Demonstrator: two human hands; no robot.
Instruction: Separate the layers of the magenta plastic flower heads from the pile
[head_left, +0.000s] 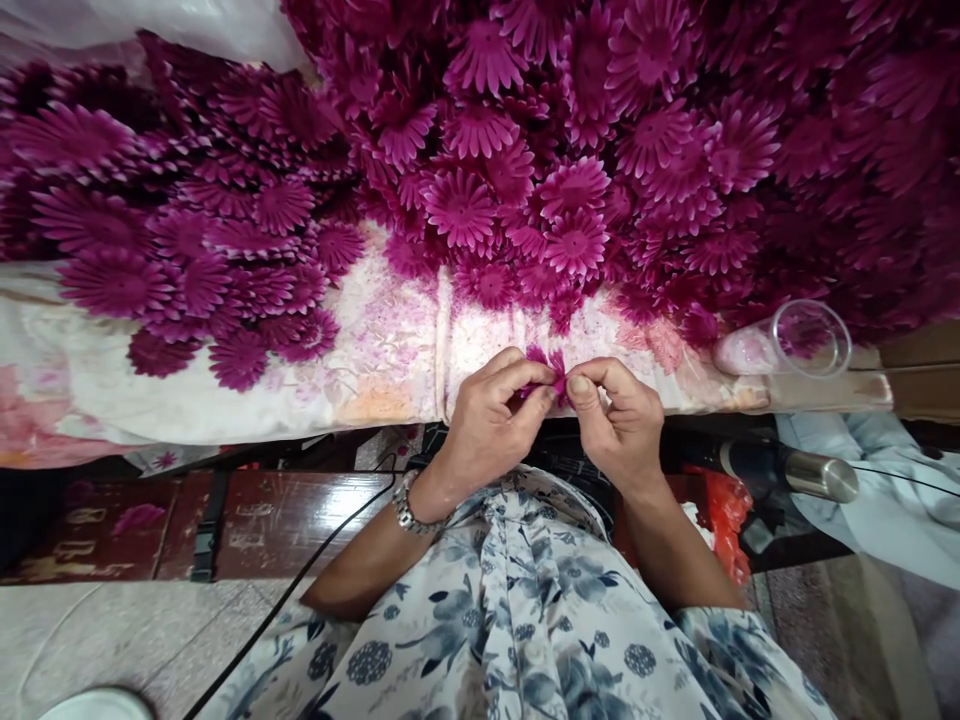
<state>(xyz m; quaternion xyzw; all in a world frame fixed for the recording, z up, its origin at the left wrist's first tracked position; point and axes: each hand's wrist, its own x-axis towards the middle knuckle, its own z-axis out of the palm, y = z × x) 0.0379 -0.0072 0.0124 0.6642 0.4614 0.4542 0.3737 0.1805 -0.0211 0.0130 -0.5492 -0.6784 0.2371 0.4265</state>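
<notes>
left hand and right hand, each grip pinched on one magenta flower – likely fine adjusting, the next move needing light pressure

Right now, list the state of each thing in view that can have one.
Left hand: pinched on purple flower
Right hand: pinched at its edge
Purple flower: held, partly hidden
Heaped flowers: petals spread
Clear cup: open-topped
Flask: capped
Watch: around left wrist
Red plastic: crumpled

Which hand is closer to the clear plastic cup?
Right. The right hand is left of the clear plastic cup, at a small magenta flower; the left hand, at that flower's other side, is farther left.
</notes>
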